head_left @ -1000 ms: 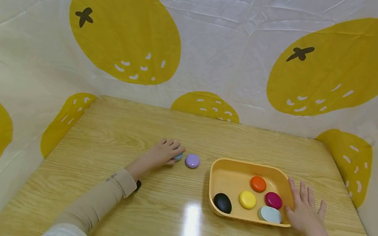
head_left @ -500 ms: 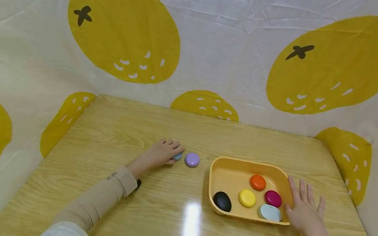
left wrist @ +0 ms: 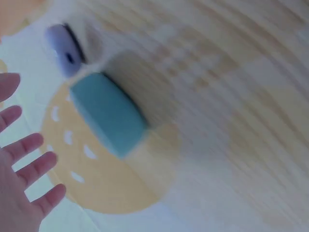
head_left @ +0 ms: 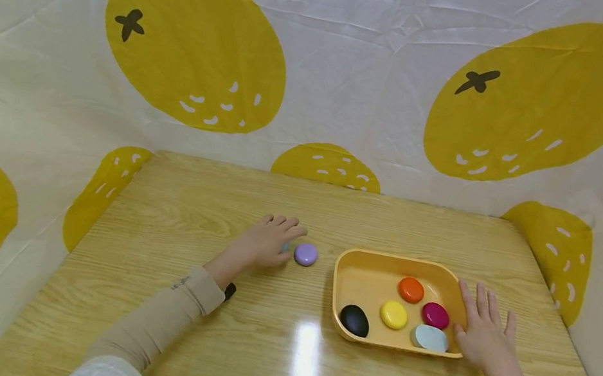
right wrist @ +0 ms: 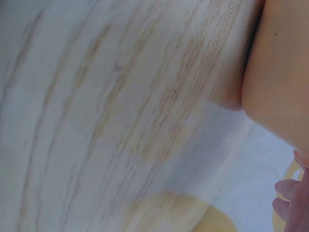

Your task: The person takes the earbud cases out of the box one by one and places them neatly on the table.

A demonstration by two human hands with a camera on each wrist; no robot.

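My left hand [head_left: 265,242] hovers with spread fingers over a light blue block [head_left: 285,247], which it mostly hides in the head view. In the left wrist view the teal-looking block [left wrist: 108,116] lies on the table, apart from the fingers of the left hand [left wrist: 26,169]. Just right of it is a round, glossy purple stone-like piece [head_left: 306,254]. My right hand [head_left: 487,336] rests with straight fingers against the right rim of a yellow-orange tray [head_left: 342,285]. The right wrist view shows the tray's outer wall [right wrist: 280,67] and part of the right hand [right wrist: 292,205].
Inside the tray lie orange [head_left: 412,289], yellow [head_left: 393,315], magenta [head_left: 435,315], black [head_left: 354,320] and pale blue [head_left: 430,338] pieces. The wooden table [head_left: 231,346] backs onto a hanging cloth [head_left: 345,90] with yellow fruit prints.
My left hand has let go of the light blue block; its fingers have spread and moved slightly right and up. The right hand stays at the tray.
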